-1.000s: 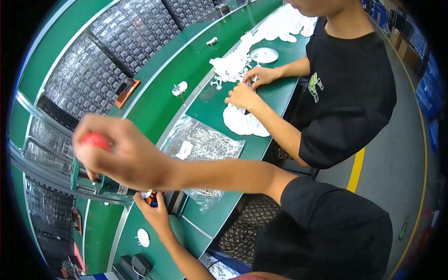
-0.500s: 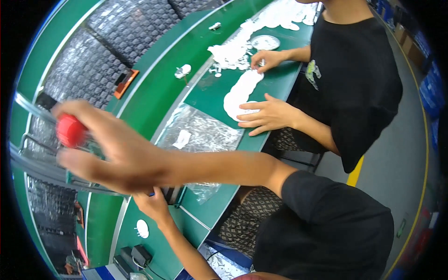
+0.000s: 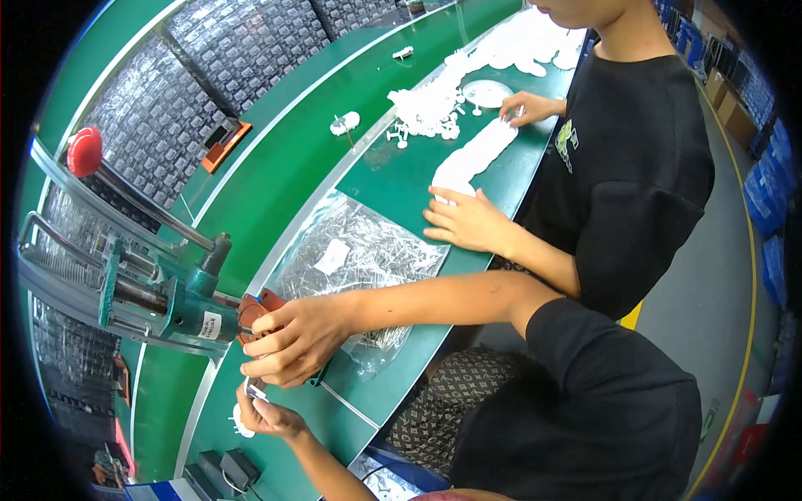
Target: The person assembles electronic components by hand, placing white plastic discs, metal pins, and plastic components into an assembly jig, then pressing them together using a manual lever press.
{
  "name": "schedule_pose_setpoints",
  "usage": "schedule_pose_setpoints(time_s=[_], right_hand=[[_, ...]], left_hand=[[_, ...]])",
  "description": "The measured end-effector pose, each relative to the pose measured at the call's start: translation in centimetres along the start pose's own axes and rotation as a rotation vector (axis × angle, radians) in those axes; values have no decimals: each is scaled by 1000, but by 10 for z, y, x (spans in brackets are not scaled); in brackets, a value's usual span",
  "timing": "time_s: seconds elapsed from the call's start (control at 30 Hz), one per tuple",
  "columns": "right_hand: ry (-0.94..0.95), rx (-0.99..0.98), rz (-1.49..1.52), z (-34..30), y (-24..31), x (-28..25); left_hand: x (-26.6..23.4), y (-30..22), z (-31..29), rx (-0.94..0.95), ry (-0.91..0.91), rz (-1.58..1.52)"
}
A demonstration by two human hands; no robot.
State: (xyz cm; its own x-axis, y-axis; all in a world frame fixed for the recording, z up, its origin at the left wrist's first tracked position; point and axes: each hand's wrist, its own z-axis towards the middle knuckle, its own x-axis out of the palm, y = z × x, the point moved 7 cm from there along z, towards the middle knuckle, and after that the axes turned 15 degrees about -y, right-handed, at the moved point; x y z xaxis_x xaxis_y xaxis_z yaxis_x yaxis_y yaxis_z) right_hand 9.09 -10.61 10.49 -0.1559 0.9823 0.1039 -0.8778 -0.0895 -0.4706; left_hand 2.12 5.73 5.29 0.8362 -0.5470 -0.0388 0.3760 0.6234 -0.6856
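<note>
My right hand (image 3: 296, 338) is at the working end of a green lever press (image 3: 194, 305), fingers curled beside its orange-red fixture (image 3: 261, 307). Whatever those fingers hold is hidden. Just below it, my left hand (image 3: 271, 417) pinches a small silver-and-white piece (image 3: 255, 389), too small to make out further. Partly behind the left hand, a white disc with short pins (image 3: 242, 422) lies on the green table. The press's lever ends in a red ball knob (image 3: 84, 152), with no hand on it.
A clear plastic bag of metal pins (image 3: 368, 250) lies beyond my right forearm. A co-worker's hands (image 3: 472, 221) work along a row of white discs (image 3: 476, 159), near a white heap (image 3: 422, 108). Black adapters (image 3: 238, 469) stand near the left hand. A green conveyor (image 3: 292, 150) runs alongside.
My right hand has left the red knob and come down to the fixture. The lever now stands higher. My left hand has drawn out from the press, with the small piece showing in it.
</note>
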Motion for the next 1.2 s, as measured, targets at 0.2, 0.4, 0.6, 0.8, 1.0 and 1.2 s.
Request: schedule_pose_setpoints(time_s=[0.2,0.4,0.6,0.8,1.0,1.2], right_hand=[[107,26,-117,-26,-6,3],[-102,512,-533,-35,-127,-84],[569,1111,-1010,-194,-192,-152],[645,1164,-908,-219,-184,-141],[682,1131,-912,-213,-190,-147],[623,1073,-847,-93,-135,-124]], left_hand=[[22,23,-14,-224,-58,-259],[-11,-3,28,147,-190,323],[-101,87,68,184,-22,1047],[-144,173,40,-284,278,1081],[-126,158,47,-223,225,1085],[-143,147,34,-426,330,1066]])
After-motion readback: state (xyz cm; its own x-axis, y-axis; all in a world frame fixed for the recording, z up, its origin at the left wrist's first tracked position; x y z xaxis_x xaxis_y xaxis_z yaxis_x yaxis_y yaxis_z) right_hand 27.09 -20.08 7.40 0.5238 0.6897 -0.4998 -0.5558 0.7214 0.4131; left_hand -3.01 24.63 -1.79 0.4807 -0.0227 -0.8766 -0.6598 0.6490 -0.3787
